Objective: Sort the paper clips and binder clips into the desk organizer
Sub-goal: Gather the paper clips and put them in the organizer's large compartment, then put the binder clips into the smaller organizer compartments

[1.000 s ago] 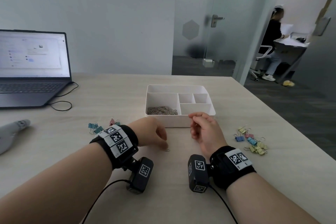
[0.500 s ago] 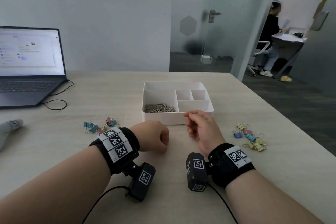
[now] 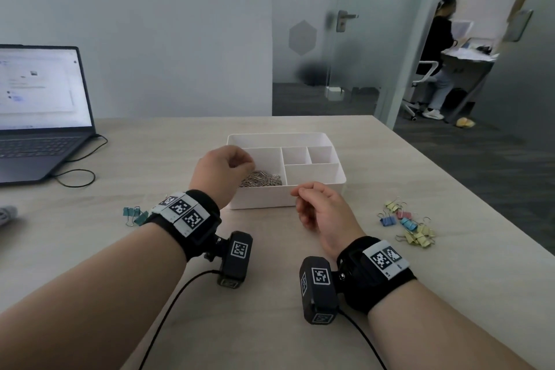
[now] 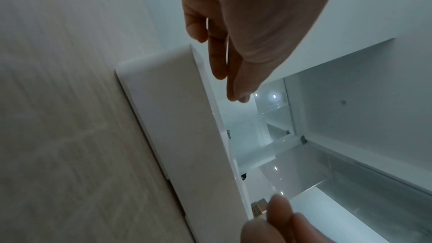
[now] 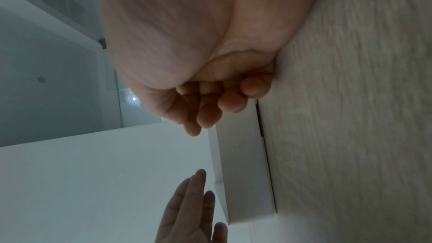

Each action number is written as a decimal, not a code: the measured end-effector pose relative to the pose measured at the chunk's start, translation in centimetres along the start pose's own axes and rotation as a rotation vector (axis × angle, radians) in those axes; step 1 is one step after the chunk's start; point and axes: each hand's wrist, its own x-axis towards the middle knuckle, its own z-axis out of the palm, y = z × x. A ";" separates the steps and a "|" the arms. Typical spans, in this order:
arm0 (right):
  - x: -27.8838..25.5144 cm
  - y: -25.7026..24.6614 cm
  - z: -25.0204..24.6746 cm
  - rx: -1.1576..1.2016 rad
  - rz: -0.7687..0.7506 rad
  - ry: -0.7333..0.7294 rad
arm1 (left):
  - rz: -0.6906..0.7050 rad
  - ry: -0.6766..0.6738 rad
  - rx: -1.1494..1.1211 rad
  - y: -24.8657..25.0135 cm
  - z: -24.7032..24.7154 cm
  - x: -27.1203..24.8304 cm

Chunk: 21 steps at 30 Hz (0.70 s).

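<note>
The white desk organizer (image 3: pixel 276 137) stands mid-table, with a heap of silver paper clips (image 3: pixel 265 181) in its large left compartment. My left hand (image 3: pixel 240 166) hovers over that compartment, just above the heap. In the left wrist view its fingers (image 4: pixel 236 88) are straight and apart from the thumb, holding nothing beside the organizer wall (image 4: pixel 177 117). My right hand (image 3: pixel 303 194) rests in front of the organizer's near wall (image 5: pixel 243 163). Its fingers (image 5: pixel 210 112) are loosely curled, with nothing visible in them. Coloured binder clips lie in a right pile (image 3: pixel 411 227) and a left pile (image 3: pixel 133 214).
An open laptop (image 3: pixel 39 99) sits at the far left with a black cable (image 3: pixel 78 178) looping beside it. A grey object (image 3: pixel 6 215) lies at the left edge. The table's right edge drops to dark floor. A person sits at a desk beyond the glass door.
My left hand rose from the table in front of the organizer and moved forward over the paper clip compartment, where its fingers now stand open. My right hand has stayed in place.
</note>
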 end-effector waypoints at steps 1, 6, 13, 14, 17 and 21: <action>0.0 0.0 0.0 0.001 0.000 0.002 | 0.004 0.022 0.007 -0.2 -0.1 -0.1; -0.1 -0.1 0.0 0.003 -0.016 0.019 | 0.033 0.166 0.015 -1.2 -1.4 -2.1; -0.9 -0.7 -1.0 -0.098 -0.066 0.087 | -0.097 0.344 0.087 -4.6 -5.1 -4.3; -1.2 -0.8 -1.3 -0.128 -0.078 0.105 | -0.119 0.359 0.162 -5.3 -5.6 -4.4; -2.0 -1.3 -2.4 -0.230 -0.132 0.191 | -0.210 0.298 0.384 -7.3 -7.1 -4.5; -2.8 -2.7 -4.7 -0.377 -0.209 0.357 | -0.315 -0.011 0.441 -9.5 -7.8 -4.2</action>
